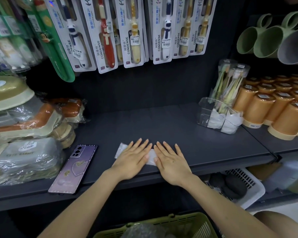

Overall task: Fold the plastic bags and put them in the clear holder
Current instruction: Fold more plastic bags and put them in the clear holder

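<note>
Both hands' fingers (142, 145) lay straight & slightly spread, pressed flat on the plastic bag (122, 149), L hand (132, 158) and R hand (171, 161) side by side w/ index tips nearly touching. The bag sat flat near the front edge of the dark shelf (162, 117), mostly covered, one end showing past the L hand. The clear holder (207, 109) stood well apart at back right w/ folded white bags (230, 123) inside, just beside orange cups (258, 109); a phone (72, 169) lay left of the hands.
</note>
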`<state>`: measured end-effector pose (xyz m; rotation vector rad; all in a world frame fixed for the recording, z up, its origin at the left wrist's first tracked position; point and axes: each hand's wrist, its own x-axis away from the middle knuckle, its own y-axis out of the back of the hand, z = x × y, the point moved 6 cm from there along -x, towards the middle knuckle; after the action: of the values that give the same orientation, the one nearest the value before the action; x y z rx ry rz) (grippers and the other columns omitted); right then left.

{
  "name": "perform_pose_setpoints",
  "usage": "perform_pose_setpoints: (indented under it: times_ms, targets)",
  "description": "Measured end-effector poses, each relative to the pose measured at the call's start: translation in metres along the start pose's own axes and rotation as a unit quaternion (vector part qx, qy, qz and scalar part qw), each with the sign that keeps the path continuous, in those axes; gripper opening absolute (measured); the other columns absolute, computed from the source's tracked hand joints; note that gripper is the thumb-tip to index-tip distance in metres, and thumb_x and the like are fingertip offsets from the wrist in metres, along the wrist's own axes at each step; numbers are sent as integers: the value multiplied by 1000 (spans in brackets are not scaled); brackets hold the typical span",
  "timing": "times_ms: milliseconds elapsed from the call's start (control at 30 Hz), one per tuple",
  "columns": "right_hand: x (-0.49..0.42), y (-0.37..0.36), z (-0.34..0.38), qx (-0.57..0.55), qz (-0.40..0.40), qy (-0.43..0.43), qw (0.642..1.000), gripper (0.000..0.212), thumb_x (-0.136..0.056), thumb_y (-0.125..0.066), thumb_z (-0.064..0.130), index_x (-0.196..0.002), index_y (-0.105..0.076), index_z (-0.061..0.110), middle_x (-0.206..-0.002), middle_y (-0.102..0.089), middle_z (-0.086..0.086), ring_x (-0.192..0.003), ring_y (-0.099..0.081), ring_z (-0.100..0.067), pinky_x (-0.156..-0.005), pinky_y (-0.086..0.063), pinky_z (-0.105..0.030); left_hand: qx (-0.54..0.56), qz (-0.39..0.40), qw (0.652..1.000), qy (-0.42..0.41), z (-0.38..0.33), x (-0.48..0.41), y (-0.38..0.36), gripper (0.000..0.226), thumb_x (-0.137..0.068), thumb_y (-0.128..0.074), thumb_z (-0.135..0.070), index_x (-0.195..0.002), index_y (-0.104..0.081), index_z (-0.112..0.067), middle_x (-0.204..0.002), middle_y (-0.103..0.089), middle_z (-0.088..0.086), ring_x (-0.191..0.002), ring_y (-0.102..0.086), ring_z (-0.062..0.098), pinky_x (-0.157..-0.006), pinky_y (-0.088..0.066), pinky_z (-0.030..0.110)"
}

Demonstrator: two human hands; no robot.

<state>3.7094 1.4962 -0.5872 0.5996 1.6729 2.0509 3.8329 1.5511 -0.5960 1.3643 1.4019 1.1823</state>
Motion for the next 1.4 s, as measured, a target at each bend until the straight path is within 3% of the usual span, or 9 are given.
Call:
perform_pose_setpoints:
  times_ms: [400,500,567,667,800,967,1033,1200,1400]
  targets:
    - [14,3,-33,-3,16,-45,999,110,-59,37,69,-154,3,24,-161,7,11,-147,14,-9,-115,17,-42,-13,2,1000,19,24,14,4,102,-63,35,-74,-151,2,-33,-151,14,-19,-140,20,2,-114,16,23]
    - [20,10,-42,-61,-23,-107,992,82,-90,9,63,-151,-26,21,-161,-12,3,-149,-3,-13,-120,3,-42,-13,-9,1000,17,23,15,4,102,-64,34,-72,-152,1,-32,-151,14,-18,-140,20,2,-114,16,24]
    - [21,21,-36,-79,-152,-175,970,69,-93,-17,58,-115,-69,18,-136,-55,-8,-130,-46,-27,-107,-30,-44,-13,-9,1000,16,24,15,3,101,-65,34,-71,-152,1,-32,-151,15,-17,-140,20,2,-114,16,24]
    - [23,28,-17,-46,-225,-214,949,43,-80,-51,53,-67,-73,18,-84,-64,-3,-82,-60,-29,-74,-42,-37,-11,-5,1000,22,23,15,4,104,-64,34,-74,-152,1,-31,-151,14,-16,-141,19,3,-114,16,24]
    - [20,19,-13,-116,-150,-262,946,21,-88,-56,37,-88,-73,25,-103,-61,5,-102,-52,-21,-85,-36,-32,92,-29,993,71,25,17,11,85,-80,-9,-73,-153,-12,-29,-157,-4,-14,-148,2,8,-114,7,18]
    - [21,31,-13,-323,-155,-198,912,15,-89,-64,24,-76,-58,21,-73,-57,13,-71,-55,-7,-67,-43,-15,345,-100,917,174,41,25,27,50,-88,-63,-43,-134,-54,-27,-143,-48,-6,-137,-37,11,-113,-26,28]
    - [20,43,-12,-338,-143,-147,919,19,-89,-64,19,-74,-53,20,-71,-60,7,-67,-58,-9,-63,-44,-17,314,-76,935,143,31,23,35,57,-77,-65,-48,-129,-58,-28,-129,-56,-14,-123,-48,5,-107,-33,24]
    - [12,75,-8,-351,-89,-43,931,19,-90,-62,11,-76,-51,19,-66,-63,3,-61,-66,-10,-65,-53,-30,370,-26,923,97,8,17,48,25,-79,-68,1,-91,-69,-20,-92,-69,-8,-89,-64,5,-85,-49,26]
    - [0,92,-13,-456,-90,-52,884,17,-92,-61,14,-104,-55,25,-81,-66,-4,-70,-58,-7,-62,-44,-20,521,-29,843,128,-7,28,47,19,-80,-63,9,-84,-67,-9,-78,-70,-1,-73,-65,10,-64,-49,21]
